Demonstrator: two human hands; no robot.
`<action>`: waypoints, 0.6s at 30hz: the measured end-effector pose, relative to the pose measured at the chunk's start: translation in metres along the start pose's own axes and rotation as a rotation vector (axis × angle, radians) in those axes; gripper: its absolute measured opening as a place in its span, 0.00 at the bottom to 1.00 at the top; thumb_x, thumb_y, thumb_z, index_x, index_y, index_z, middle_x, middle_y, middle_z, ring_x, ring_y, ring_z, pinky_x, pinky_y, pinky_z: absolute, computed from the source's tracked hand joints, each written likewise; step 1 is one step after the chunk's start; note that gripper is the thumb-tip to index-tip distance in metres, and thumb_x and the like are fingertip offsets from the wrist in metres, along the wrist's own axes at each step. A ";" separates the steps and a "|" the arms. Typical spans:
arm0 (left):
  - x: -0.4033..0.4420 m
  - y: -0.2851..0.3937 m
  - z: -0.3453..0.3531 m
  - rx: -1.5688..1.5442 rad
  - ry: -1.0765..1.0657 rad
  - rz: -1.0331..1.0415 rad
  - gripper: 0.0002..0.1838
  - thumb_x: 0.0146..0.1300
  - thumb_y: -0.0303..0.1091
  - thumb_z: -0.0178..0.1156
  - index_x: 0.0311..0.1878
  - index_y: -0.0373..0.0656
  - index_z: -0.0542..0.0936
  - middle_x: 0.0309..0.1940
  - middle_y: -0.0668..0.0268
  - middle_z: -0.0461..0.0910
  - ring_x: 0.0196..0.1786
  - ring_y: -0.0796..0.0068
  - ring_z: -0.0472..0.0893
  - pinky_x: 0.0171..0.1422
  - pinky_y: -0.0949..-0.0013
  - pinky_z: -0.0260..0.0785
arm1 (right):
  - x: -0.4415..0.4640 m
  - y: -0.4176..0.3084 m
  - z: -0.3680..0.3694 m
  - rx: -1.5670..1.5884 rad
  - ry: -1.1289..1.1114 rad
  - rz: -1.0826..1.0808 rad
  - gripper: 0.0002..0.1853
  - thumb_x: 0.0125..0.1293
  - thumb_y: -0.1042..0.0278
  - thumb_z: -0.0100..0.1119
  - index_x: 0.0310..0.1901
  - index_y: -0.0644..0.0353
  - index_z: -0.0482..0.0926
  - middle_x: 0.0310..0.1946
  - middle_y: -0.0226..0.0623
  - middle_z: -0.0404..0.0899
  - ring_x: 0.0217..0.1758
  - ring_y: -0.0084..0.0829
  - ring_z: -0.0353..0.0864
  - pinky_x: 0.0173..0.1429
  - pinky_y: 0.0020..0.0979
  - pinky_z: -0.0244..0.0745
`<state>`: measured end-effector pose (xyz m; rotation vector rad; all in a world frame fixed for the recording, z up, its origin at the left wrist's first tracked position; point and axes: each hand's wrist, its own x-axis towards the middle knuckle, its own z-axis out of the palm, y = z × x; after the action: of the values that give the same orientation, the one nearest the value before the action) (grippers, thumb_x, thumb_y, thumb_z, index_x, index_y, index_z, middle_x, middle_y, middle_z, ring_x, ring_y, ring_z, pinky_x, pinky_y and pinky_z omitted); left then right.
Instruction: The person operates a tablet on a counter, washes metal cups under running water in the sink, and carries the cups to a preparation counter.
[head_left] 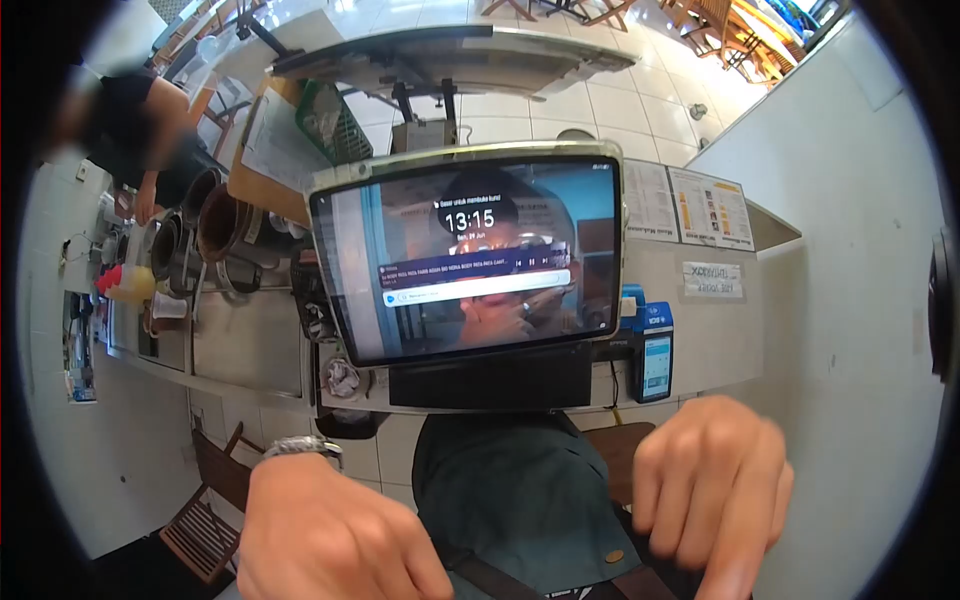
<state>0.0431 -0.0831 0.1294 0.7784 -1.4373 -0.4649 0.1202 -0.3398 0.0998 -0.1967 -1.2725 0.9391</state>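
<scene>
My left hand (pixel 335 530), with a metal wristwatch (pixel 303 446) on its wrist, is low in the head view. Its fingers curl downward and their tips run out of sight. To the right, my right hand (pixel 712 480) is also closed, its index finger pointing down past the frame's edge. What either hand holds, if anything, is hidden. Between them spreads dark green cloth (pixel 510 470) worn on my body, with dark straps (pixel 490 576) and a small brown button (pixel 615 556). Ahead stands a tablet (pixel 470 260), apart from both hands, its lock screen lit at 13:15.
A blue card payment terminal (pixel 655 352) stands right of the tablet on the counter (pixel 725 335). Menu sheets (pixel 700 205) lie behind it. Crumpled paper (pixel 341 377) sits left. Metal pots (pixel 222 225) and another person (pixel 140 125) are at far left. A wooden chair (pixel 205 525) stands lower left.
</scene>
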 end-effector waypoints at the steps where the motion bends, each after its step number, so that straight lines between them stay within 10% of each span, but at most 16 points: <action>1: -0.009 -0.003 -0.002 0.201 -0.324 0.063 0.59 0.60 0.77 0.48 0.73 0.26 0.55 0.58 0.43 0.72 0.61 0.59 0.73 0.63 0.68 0.63 | 0.008 0.000 -0.001 0.002 -0.078 0.048 0.17 0.64 0.62 0.56 0.45 0.70 0.78 0.21 0.43 0.74 0.20 0.38 0.70 0.23 0.35 0.61; 2: -0.008 -0.005 -0.003 0.246 -0.395 0.090 0.55 0.61 0.74 0.48 0.70 0.26 0.57 0.56 0.44 0.72 0.59 0.58 0.73 0.61 0.67 0.63 | 0.016 -0.001 -0.003 -0.030 -0.216 0.123 0.32 0.66 0.41 0.60 0.55 0.67 0.80 0.25 0.40 0.79 0.26 0.42 0.79 0.29 0.36 0.74; 3: -0.008 -0.005 -0.003 0.219 -0.319 0.066 0.52 0.62 0.71 0.48 0.68 0.26 0.58 0.53 0.44 0.73 0.56 0.58 0.73 0.58 0.66 0.62 | 0.020 0.001 -0.001 -0.014 -0.200 0.120 0.32 0.66 0.41 0.60 0.55 0.67 0.80 0.25 0.40 0.79 0.26 0.42 0.79 0.29 0.36 0.74; 6: -0.005 -0.002 0.005 0.065 -0.046 0.000 0.41 0.64 0.61 0.48 0.60 0.26 0.62 0.46 0.45 0.73 0.48 0.58 0.73 0.50 0.64 0.62 | 0.032 -0.001 0.001 -0.074 -0.184 -0.055 0.25 0.71 0.50 0.57 0.51 0.69 0.82 0.21 0.37 0.78 0.24 0.37 0.79 0.33 0.34 0.74; 9: -0.008 0.001 0.006 0.003 0.069 0.014 0.31 0.66 0.52 0.49 0.53 0.27 0.66 0.39 0.46 0.74 0.41 0.57 0.73 0.42 0.63 0.62 | 0.029 -0.011 0.006 0.146 -0.027 -0.114 0.06 0.62 0.86 0.50 0.39 0.69 0.75 0.18 0.46 0.68 0.14 0.36 0.61 0.18 0.33 0.48; 13: -0.008 0.010 0.008 -0.096 0.250 0.132 0.19 0.70 0.40 0.49 0.43 0.27 0.72 0.29 0.47 0.75 0.30 0.56 0.73 0.31 0.60 0.62 | 0.011 -0.002 0.032 -0.342 0.327 -0.365 0.13 0.67 0.70 0.49 0.41 0.55 0.86 0.18 0.30 0.75 0.11 0.18 0.69 0.11 0.20 0.56; 16: 0.003 0.017 0.016 -0.166 0.566 0.216 0.14 0.72 0.30 0.50 0.35 0.28 0.76 0.21 0.48 0.76 0.22 0.56 0.73 0.23 0.58 0.62 | -0.001 -0.015 0.004 -0.072 0.024 -0.209 0.10 0.59 0.87 0.50 0.39 0.61 0.74 0.20 0.47 0.73 0.17 0.35 0.68 0.20 0.29 0.58; 18: 0.011 0.011 0.024 -0.077 0.888 0.031 0.18 0.74 0.38 0.50 0.42 0.28 0.76 0.23 0.47 0.77 0.23 0.55 0.73 0.24 0.57 0.64 | 0.003 0.002 0.010 -0.829 0.578 0.109 0.10 0.56 0.88 0.55 0.38 0.62 0.76 0.32 0.44 0.80 0.19 0.30 0.72 0.23 0.27 0.64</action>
<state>0.0194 -0.0883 0.1438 0.7584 -0.5969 -0.1074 0.1107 -0.3396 0.1040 -1.1111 -1.0379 0.3403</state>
